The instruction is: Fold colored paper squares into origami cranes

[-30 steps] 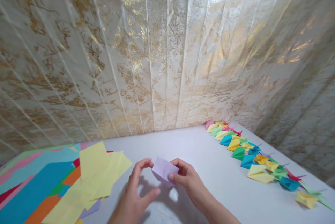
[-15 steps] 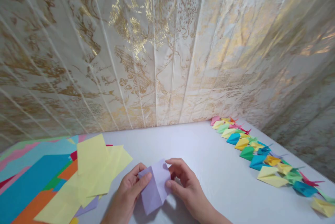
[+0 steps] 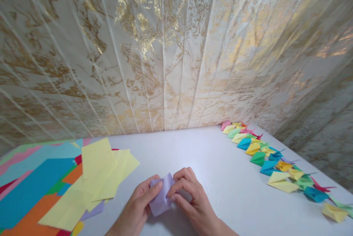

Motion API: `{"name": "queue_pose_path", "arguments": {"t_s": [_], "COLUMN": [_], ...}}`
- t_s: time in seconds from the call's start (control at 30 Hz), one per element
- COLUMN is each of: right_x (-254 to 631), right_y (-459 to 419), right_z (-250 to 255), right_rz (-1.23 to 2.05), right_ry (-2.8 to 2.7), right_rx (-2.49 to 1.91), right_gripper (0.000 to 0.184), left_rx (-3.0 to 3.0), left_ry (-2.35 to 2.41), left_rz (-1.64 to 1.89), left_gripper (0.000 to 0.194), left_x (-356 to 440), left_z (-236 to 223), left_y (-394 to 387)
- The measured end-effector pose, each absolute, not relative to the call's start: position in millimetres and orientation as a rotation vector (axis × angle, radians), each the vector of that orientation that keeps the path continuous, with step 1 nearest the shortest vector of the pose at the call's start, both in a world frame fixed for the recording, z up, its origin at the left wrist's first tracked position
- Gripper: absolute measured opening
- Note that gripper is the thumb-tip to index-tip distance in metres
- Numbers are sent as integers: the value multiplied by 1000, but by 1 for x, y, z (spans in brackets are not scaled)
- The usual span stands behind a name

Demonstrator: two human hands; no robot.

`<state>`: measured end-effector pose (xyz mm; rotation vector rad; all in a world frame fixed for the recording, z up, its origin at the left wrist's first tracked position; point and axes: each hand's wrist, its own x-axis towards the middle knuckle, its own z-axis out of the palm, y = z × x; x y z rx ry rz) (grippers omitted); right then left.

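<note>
A small sheet of lilac origami paper (image 3: 159, 203), creased and partly folded, is held just above the white table near its front edge. My left hand (image 3: 142, 200) grips its left side, thumb on top and fingers beneath. On the right side, my right hand (image 3: 190, 195) has its fingertips pinched at the paper's edge by the central crease. The paper bends upward between the two hands. Its underside is hidden.
Loose yellow sheets (image 3: 97, 158) overlap blue (image 3: 35, 188) and orange paper (image 3: 35, 217) on the left. Several folded paper figures in many colours, among them a pale yellow one (image 3: 281, 182), line the right side. A gold-patterned curtain (image 3: 165, 81) hangs behind the white table (image 3: 176, 147).
My right hand has moved left, its fingers closing in on the crease. The lilac paper's right half has bent up and looks narrower. The view has shifted slightly.
</note>
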<state>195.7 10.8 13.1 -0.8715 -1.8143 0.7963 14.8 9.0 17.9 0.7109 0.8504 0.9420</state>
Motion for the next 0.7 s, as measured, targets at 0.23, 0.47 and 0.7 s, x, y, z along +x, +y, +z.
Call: {"name": "queue_pose_path", "arguments": {"t_s": [0.23,0.47,0.7], "right_x": [193,191,190], "right_y": [6,9,10], "right_z": [14,9,3], "right_rz": [859,898,1091], "right_ry": [-1866,-1643,-1515], "right_rx": [-689,-884,-978], "right_gripper": [16,24,19], "left_rx": [787,1473,1695], "left_ry": [819,1097,1179], "left_rz": [894,1076,1128], "left_gripper": [45,30,20], "left_x": [22,15,16], "left_z": [25,18,23], "left_y": [4,4,3]}}
